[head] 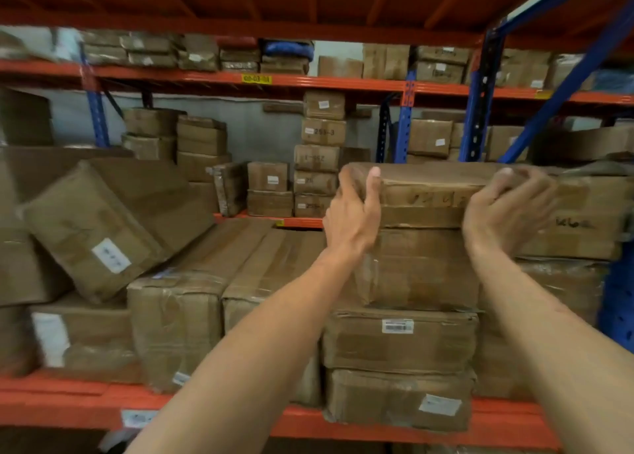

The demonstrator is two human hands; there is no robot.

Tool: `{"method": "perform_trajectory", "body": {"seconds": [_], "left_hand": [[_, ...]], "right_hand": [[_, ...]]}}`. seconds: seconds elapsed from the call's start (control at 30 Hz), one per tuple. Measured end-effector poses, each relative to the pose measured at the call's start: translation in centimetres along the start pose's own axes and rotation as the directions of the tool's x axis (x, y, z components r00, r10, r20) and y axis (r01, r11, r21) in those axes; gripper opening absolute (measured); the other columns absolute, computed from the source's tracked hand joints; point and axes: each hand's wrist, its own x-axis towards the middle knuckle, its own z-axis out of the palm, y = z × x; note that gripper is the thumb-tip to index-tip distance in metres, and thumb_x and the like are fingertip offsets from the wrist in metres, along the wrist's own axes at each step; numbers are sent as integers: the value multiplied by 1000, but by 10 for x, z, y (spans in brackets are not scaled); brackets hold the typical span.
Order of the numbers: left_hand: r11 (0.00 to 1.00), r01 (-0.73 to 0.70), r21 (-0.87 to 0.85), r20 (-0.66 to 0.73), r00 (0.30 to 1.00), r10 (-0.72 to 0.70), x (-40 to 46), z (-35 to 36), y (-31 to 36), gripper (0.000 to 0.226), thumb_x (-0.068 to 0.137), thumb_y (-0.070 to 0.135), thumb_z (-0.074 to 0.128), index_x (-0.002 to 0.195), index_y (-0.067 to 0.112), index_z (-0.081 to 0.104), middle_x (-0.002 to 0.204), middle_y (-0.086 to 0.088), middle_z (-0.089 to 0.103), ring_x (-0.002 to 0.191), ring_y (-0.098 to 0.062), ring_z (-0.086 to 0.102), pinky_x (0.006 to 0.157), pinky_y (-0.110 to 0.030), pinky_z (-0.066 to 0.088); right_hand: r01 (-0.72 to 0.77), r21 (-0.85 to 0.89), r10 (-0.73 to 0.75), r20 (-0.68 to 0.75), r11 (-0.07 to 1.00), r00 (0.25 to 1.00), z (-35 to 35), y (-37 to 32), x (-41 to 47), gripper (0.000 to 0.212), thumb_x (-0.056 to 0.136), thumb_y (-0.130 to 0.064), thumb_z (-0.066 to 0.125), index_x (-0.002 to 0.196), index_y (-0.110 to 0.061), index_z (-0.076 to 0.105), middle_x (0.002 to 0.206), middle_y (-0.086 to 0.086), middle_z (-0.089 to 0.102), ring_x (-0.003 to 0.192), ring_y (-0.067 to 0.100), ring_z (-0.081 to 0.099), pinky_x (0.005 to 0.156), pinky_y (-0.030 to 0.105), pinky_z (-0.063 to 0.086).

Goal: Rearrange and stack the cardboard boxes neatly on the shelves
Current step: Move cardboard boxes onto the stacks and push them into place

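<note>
Top box: flat brown cardboard box wrapped in clear tape (425,193), uppermost on a four-high stack at the right of the near shelf.
Left hand (353,213): clasped on the box's left end, thumb upright against its front face.
Right hand (497,210): curled over the box's right upper edge, fingers bent on top.
Stack below: three taped brown cartons, the third bearing a white barcode label (398,326).
Near shelf: orange steel beam (68,402) along the front.
Left side: one brown carton with a white label (89,230), tilted against its neighbours.
Far racks: blue uprights, more brown cartons, well apart from the hands.
</note>
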Motion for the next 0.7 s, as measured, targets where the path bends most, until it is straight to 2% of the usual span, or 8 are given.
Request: {"method": "perform_trajectory", "body": {"seconds": [0.07, 0.17, 0.27, 0.33, 0.47, 0.57, 0.63, 0.7], "left_hand": [[999, -7, 46, -22, 1000, 8, 6, -36, -14, 76, 93, 77, 15, 153, 32, 19, 147, -12, 50, 132, -33, 47, 110, -53, 35], [986, 8, 166, -120, 993, 12, 24, -102, -44, 78, 96, 69, 22, 155, 18, 23, 155, -14, 38, 143, -31, 34, 120, -50, 20], [952, 47, 301, -255, 966, 33, 39, -182, -85, 74, 98, 60, 34, 152, 10, 28, 154, -17, 38, 143, -32, 31, 120, -48, 18], [916, 61, 398, -311, 948, 73, 45, -241, -116, 70, 98, 52, 44, 150, 8, 30, 152, -19, 38, 142, -34, 31, 119, -49, 21], [748, -66, 660, -85, 983, 162, 61, -365, -182, 83, 89, 41, 58, 155, 11, 17, 159, -20, 23, 146, -37, 19, 122, -51, 14], [583, -177, 793, 164, 984, 75, 73, -444, -224, 104, 81, 48, 68, 157, 24, 1, 164, -15, 1, 150, -39, 0, 122, -53, 3], [609, -157, 778, 221, 975, -32, 70, -474, -243, 118, 75, 57, 72, 157, 29, -9, 165, -11, -13, 149, -37, -11, 121, -55, 1], [691, -78, 718, 160, 986, -54, 52, -483, -259, 128, 70, 64, 73, 156, 27, -15, 164, -10, -16, 149, -37, -11, 120, -53, 2]], "right_hand": [[182, 28, -184, 56, 983, 981, 4, -18, 0, 38, 101, -44, 41, 127, -18, 45, 135, 11, 48, 125, 29, 44, 109, 44, 32], [369, 68, -376, 146, 927, 915, 27, -59, -16, 38, 100, -42, 46, 129, -18, 40, 136, 11, 44, 127, 33, 43, 109, 59, 33], [491, 132, -507, 138, 861, 851, 55, -120, -61, 39, 97, -37, 49, 126, -11, 42, 131, 16, 48, 124, 33, 42, 114, 54, 25], [502, 208, -541, 230, 839, 809, 71, -167, -102, 40, 94, -38, 51, 123, -11, 46, 125, 16, 53, 119, 34, 47, 109, 53, 29], [549, 329, -638, 461, 768, 617, 106, -247, -200, 58, 85, -51, 51, 129, -14, 49, 126, 13, 55, 117, 32, 52, 103, 50, 39], [523, 402, -649, 593, 752, 477, 126, -285, -275, 77, 81, -61, 57, 143, -20, 38, 145, 11, 44, 134, 28, 40, 113, 49, 31], [544, 431, -660, 666, 720, 347, 137, -302, -310, 92, 79, -67, 60, 152, -26, 22, 158, 9, 27, 145, 27, 25, 119, 51, 22], [558, 465, -660, 721, 687, 212, 146, -322, -323, 100, 78, -67, 62, 155, -34, 8, 164, 6, 10, 150, 30, 14, 120, 57, 18]]}}
